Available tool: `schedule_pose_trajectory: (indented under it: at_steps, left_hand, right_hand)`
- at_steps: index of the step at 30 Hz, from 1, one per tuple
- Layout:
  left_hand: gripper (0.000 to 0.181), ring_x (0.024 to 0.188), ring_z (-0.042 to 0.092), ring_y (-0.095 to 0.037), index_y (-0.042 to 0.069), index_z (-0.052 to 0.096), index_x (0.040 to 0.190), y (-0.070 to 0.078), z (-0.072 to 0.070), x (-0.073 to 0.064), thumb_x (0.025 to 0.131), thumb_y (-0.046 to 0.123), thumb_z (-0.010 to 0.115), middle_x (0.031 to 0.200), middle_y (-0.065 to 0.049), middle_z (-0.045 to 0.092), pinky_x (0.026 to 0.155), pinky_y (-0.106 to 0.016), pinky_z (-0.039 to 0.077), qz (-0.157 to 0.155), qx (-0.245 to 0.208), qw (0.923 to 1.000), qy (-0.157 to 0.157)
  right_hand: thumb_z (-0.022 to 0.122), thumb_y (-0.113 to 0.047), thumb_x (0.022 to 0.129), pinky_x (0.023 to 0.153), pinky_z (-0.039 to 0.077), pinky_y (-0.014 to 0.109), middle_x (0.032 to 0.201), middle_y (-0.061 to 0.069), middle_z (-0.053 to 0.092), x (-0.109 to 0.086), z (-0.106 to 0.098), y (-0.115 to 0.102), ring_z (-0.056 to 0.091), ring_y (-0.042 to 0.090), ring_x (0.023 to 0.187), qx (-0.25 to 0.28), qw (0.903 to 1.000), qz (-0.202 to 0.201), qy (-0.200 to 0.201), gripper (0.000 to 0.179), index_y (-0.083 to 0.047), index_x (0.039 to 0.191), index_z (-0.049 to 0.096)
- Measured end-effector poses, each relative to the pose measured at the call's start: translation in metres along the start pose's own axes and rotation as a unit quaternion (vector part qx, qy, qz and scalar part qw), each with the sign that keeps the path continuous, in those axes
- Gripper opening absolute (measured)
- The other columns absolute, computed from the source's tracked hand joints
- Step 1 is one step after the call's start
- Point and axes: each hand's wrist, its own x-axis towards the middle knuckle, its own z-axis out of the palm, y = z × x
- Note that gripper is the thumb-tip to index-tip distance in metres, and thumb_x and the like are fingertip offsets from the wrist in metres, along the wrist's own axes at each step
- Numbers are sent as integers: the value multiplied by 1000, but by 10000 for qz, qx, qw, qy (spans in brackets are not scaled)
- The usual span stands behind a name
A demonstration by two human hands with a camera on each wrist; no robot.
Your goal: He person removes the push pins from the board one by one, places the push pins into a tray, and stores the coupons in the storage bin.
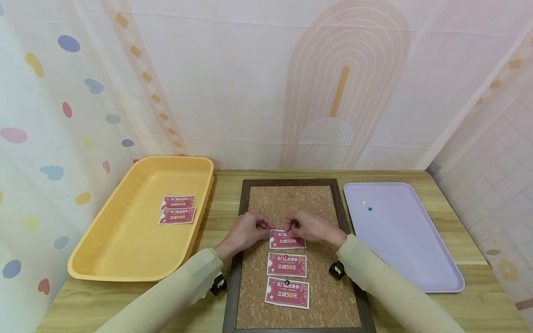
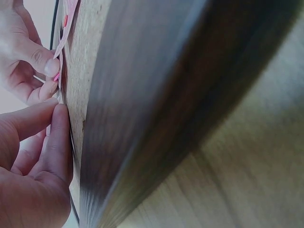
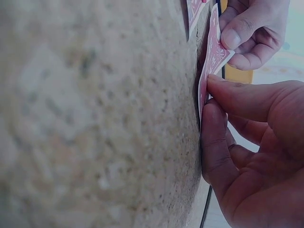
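Note:
On the framed corkboard [image 1: 259,286], my left hand [image 1: 251,230] pinches the upper left corner of a red coupon [image 1: 287,241]. Opposite it, my right hand [image 1: 313,226] pinches a small pink pushpin [image 2: 56,76] at the coupon's top edge, its tip hidden by the fingers. In the right wrist view the coupon [image 3: 214,59] bends up from the cork toward the left hand. Below it, a second coupon [image 1: 287,267] carries a red pushpin [image 1: 286,256] near its top. Lowest is a third coupon [image 1: 287,296] with a dark pushpin [image 1: 287,282].
To the left, a yellow tray [image 1: 137,222] holds two more coupons [image 1: 177,215], one overlapping the other. A lilac tray [image 1: 404,240] at the right holds a yellow pushpin [image 1: 363,202] and a blue pushpin [image 1: 370,209]. Everything stands on a wood-grain table [image 1: 226,185] before a patterned curtain.

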Motion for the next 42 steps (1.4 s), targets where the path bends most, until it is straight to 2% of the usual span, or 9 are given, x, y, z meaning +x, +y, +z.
schedule_pose_trajectory:
  at_steps: [14,31,42]
  left_hand:
    - [6,74,65,-9,7,78,94,-2,0,2,88,7,79,84,1,74,67,-27,52,-50,-132,9999,-40]
    - [7,74,64,-9,7,79,94,-2,0,2,87,9,80,83,2,74,68,-27,51,-150,-139,9998,-41]
    - [7,74,64,-9,7,79,94,-2,1,3,87,10,81,83,2,74,68,-27,51,-190,-131,9997,-7]
  right_hand:
    - [74,-2,92,60,44,24,76,-5,64,0,1,-3,55,8,65,151,9992,360,41,11,-12,88,73]
    - [73,1,91,58,44,24,74,-3,63,1,1,-2,55,8,63,269,9992,275,-48,12,-10,87,72]
    - [73,-6,94,63,45,25,77,-4,64,0,-2,1,55,9,66,144,9996,176,-138,3,-4,92,72]
